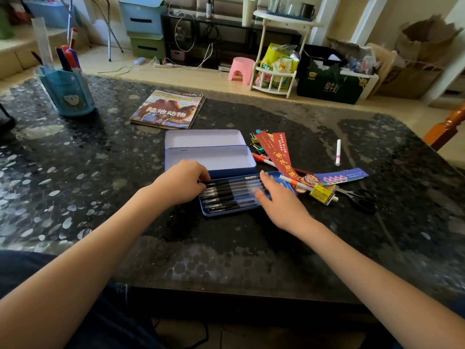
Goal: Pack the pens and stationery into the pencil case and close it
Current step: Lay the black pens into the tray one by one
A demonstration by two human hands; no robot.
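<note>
A blue tin pencil case [214,157] lies open on the dark table, its lid [203,138] folded back and both halves bare inside. In front of it sits a blue tray [281,178] holding several black pens [226,195] side by side. My left hand [182,185] rests at the tray's left end, fingers curled onto the pen caps. My right hand [275,197] lies over the pens' right ends with fingers stretched flat. Right of the tray lie red bookmarks [279,153], a blue bookmark [339,177], binder clips [256,143], a white-and-orange pen [297,183], a yellow-labelled item [322,195], black scissors [359,199] and a white pen [338,152].
A blue pen holder [66,91] with markers and a ruler stands at the far left. A magazine [167,109] lies behind the case. A wooden chair [445,129] stands at the table's right edge. Beyond the table are a pink stool [240,70], a white rack and boxes.
</note>
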